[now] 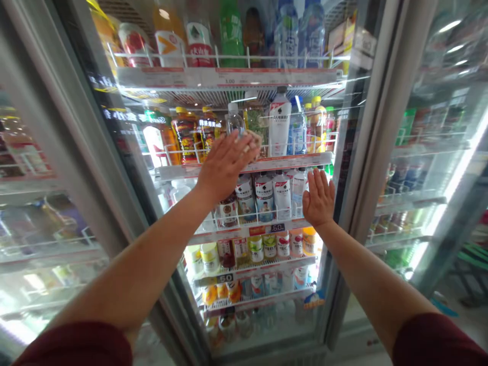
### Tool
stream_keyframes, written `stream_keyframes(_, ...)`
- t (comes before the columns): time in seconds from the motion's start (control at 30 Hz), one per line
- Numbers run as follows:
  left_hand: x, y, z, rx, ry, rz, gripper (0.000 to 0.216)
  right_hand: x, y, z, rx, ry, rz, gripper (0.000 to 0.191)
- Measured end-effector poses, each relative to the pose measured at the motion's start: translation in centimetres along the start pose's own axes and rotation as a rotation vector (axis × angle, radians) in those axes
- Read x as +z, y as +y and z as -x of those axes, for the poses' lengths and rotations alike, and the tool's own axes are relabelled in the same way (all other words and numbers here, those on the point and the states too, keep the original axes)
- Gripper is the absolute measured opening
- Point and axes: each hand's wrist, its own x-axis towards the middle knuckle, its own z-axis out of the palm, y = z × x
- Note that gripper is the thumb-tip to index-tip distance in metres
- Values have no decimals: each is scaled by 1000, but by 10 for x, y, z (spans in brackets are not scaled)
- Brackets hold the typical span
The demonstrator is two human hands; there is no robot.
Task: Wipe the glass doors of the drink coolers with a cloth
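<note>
Dark red sleeves (76,348) sit at the bottom edge, with my bare forearms reaching forward from them. With my left hand (223,165) I have hold of a small patterned cloth (252,145); my fingers stretch almost straight over it, and it pokes out beyond their tips. How tightly I grip it, I cannot tell. My right hand (319,198) is spread flat, palm forward and holding nothing, lower and to the right, near the metal door frame (375,127). Both hands are in front of the drinks cooler's glass door (267,333). Behind the cloth, a tall white bottle (280,124) stands just to its right on a shelf; similar labelled bottles (264,195) line the shelf below, with cans (256,248) under those. Above, a green bottle (231,30) stands on the top shelf.
</note>
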Motion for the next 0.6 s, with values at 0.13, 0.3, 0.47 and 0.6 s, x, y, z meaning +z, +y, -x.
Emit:
stream_keyframes(0.13,12,26,11,124,-31,73,76,-1,1,0,4,6,13,65)
stream_keyframes(0.3,12,22,12,340,-147,101,71,-1,1,1,34,-44,22,65)
stream_keyframes(0.47,9,0,0,25,-8,36,72,-1,2,1,17,-19,19,65)
stream_keyframes(0.6,16,33,24,351,-103,99,70,-1,2,-1,-19,33,31,64)
